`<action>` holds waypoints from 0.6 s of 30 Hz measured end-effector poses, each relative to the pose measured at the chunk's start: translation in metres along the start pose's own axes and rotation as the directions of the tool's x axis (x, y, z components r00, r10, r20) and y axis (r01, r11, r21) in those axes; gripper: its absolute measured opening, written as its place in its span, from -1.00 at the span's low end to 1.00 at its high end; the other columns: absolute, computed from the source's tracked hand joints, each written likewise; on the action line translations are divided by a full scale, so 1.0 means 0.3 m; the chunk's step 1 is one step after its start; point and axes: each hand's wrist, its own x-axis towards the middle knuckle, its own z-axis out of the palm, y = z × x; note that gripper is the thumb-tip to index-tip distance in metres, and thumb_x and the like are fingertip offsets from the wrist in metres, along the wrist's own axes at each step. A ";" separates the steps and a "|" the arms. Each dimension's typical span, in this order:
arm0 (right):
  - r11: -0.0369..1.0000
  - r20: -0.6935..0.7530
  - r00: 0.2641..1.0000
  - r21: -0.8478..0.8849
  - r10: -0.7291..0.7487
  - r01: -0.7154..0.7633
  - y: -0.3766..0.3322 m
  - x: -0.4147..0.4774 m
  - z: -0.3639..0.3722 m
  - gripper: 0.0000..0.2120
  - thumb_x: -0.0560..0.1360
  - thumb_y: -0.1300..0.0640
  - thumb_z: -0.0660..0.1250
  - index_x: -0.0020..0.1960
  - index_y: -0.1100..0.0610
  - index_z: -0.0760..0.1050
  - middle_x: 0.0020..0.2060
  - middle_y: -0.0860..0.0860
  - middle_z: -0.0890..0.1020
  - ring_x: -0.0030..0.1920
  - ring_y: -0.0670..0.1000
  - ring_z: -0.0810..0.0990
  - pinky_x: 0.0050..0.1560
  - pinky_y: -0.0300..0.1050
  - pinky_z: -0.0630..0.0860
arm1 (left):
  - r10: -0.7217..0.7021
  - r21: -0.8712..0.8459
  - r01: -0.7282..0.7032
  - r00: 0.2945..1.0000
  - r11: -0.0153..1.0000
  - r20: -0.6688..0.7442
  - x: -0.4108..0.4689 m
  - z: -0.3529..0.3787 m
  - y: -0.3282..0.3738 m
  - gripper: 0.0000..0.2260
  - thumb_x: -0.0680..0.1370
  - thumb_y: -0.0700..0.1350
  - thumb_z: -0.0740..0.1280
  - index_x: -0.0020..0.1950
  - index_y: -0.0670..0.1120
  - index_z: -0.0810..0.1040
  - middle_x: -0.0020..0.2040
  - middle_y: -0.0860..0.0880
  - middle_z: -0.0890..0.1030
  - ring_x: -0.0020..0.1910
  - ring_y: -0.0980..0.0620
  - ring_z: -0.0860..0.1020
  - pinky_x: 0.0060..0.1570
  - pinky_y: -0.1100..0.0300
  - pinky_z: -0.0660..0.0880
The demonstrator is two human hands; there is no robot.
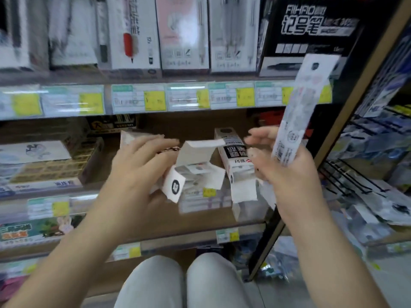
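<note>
My left hand (138, 165) grips a small white carton (191, 172) whose top flaps stand open, with several flat packets showing inside. My right hand (287, 172) holds a long, narrow white packet (302, 107) upright, pinched at its lower end, with the index finger stretched toward the left. Between the hands a second open white carton (235, 161) with black print stands on the middle shelf (200, 218). The picture is blurred by motion.
A store shelf unit with price tags (138, 98) fronts me. Boxes of pens fill the upper shelf (184, 36). A flat box (44, 163) lies at the left. A slanted wooden post (347, 112) and wire racks with packets (367, 174) are at the right. My knees (184, 283) are below.
</note>
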 end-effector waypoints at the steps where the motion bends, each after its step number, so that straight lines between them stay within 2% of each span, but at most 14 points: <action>1: 0.994 -0.065 0.998 -0.113 -0.008 0.001 0.020 0.003 -0.004 -0.82 0.36 0.14 0.45 -0.12 -0.10 0.54 -0.17 -0.05 0.62 -0.25 -0.12 0.54 -0.22 -0.29 0.51 | -0.013 0.054 0.012 1.000 0.998 0.024 -0.005 0.038 -0.031 -0.68 0.42 -0.08 0.27 0.16 -0.05 0.40 0.22 -0.04 0.45 0.19 -0.17 0.41 0.13 -0.14 0.41; 4: 0.897 -0.158 0.980 -0.440 -0.119 0.038 0.098 0.012 -0.030 -0.83 0.42 0.22 0.43 -0.17 0.00 0.47 -0.39 0.00 0.47 -0.42 -0.12 0.41 -0.36 -0.39 0.37 | -0.137 0.097 0.125 0.982 0.987 0.132 -0.044 0.139 -0.129 -0.44 0.26 -0.37 0.48 0.18 -0.06 0.40 0.23 -0.09 0.38 0.19 -0.16 0.37 0.08 -0.08 0.42; 6: 0.779 -0.182 0.959 -0.624 -0.219 0.059 0.161 0.015 -0.054 -0.79 0.41 0.22 0.43 -0.20 0.06 0.40 -0.31 -0.05 0.47 -0.35 -0.10 0.42 -0.38 -0.40 0.33 | -0.202 0.098 0.186 0.961 0.978 0.190 -0.067 0.177 -0.171 -0.37 0.21 -0.41 0.51 0.19 -0.04 0.41 0.23 -0.08 0.38 0.18 -0.16 0.37 0.02 -0.05 0.45; 8: 0.695 -0.177 0.951 -0.717 -0.253 0.051 0.225 0.015 -0.078 -0.73 0.38 0.21 0.46 -0.19 0.07 0.34 -0.17 -0.04 0.46 -0.23 -0.11 0.43 -0.31 -0.43 0.32 | -0.294 0.124 0.273 0.931 0.954 0.217 -0.075 0.200 -0.201 -0.35 0.21 -0.35 0.54 0.19 0.00 0.38 0.23 -0.11 0.43 0.16 -0.18 0.40 -0.03 -0.05 0.49; 10: 0.652 -0.159 0.967 -0.759 -0.198 0.009 0.280 0.013 -0.102 -0.74 0.36 0.18 0.47 -0.15 0.10 0.37 -0.10 -0.03 0.44 -0.15 -0.09 0.42 -0.24 -0.40 0.29 | -0.371 0.152 0.345 0.906 0.926 0.204 -0.082 0.217 -0.225 -0.32 0.21 -0.34 0.54 0.22 0.00 0.35 0.26 -0.16 0.45 0.17 -0.23 0.43 0.01 -0.10 0.51; 12: 0.631 -0.150 0.985 -0.774 -0.086 -0.063 0.312 0.006 -0.116 -0.79 0.38 0.17 0.45 -0.10 0.17 0.44 -0.12 -0.02 0.48 -0.14 -0.02 0.47 -0.21 -0.23 0.36 | -0.424 0.179 0.391 0.878 0.903 0.222 -0.085 0.225 -0.229 -0.30 0.28 -0.36 0.46 0.35 -0.02 0.33 0.36 -0.16 0.39 0.27 -0.27 0.39 0.13 -0.17 0.47; 14: 0.623 -0.158 0.987 -0.775 -0.026 -0.108 0.324 0.005 -0.119 -0.85 0.43 0.19 0.41 -0.10 0.17 0.44 -0.21 -0.01 0.53 -0.22 0.04 0.52 -0.26 -0.10 0.43 | -0.507 0.207 0.464 0.815 0.861 0.281 -0.084 0.225 -0.225 -0.24 0.37 -0.31 0.40 0.50 -0.06 0.16 0.48 -0.14 0.22 0.41 -0.25 0.24 0.29 -0.18 0.33; 16: 0.651 -0.173 0.984 -0.751 -0.039 -0.107 0.318 0.012 -0.120 -0.88 0.46 0.21 0.36 -0.15 0.14 0.41 -0.33 -0.02 0.53 -0.36 0.02 0.48 -0.32 -0.05 0.46 | -0.585 0.231 0.538 0.754 0.811 0.299 -0.080 0.215 -0.212 -0.22 0.42 -0.27 0.35 0.54 -0.09 0.01 0.52 -0.14 0.11 0.48 -0.22 0.12 0.38 -0.15 0.20; 17: 0.672 -0.175 0.983 -0.735 -0.059 -0.090 0.310 0.013 -0.120 -0.84 0.47 0.23 0.34 -0.21 0.11 0.37 -0.40 -0.05 0.48 -0.42 -0.03 0.42 -0.36 -0.05 0.42 | -0.575 0.226 0.530 0.767 0.818 0.284 -0.077 0.206 -0.200 -0.25 0.43 -0.26 0.33 0.53 -0.12 0.01 0.52 -0.17 0.11 0.48 -0.23 0.10 0.40 -0.16 0.17; 18: 0.695 -0.173 0.981 -0.717 -0.090 -0.063 0.299 0.011 -0.119 -0.76 0.47 0.24 0.33 -0.28 0.07 0.30 -0.45 -0.08 0.40 -0.45 -0.07 0.35 -0.38 -0.08 0.35 | -0.522 0.208 0.482 0.819 0.851 0.237 -0.073 0.194 -0.185 -0.30 0.43 -0.26 0.29 0.51 -0.17 0.06 0.50 -0.21 0.16 0.48 -0.25 0.11 0.41 -0.19 0.14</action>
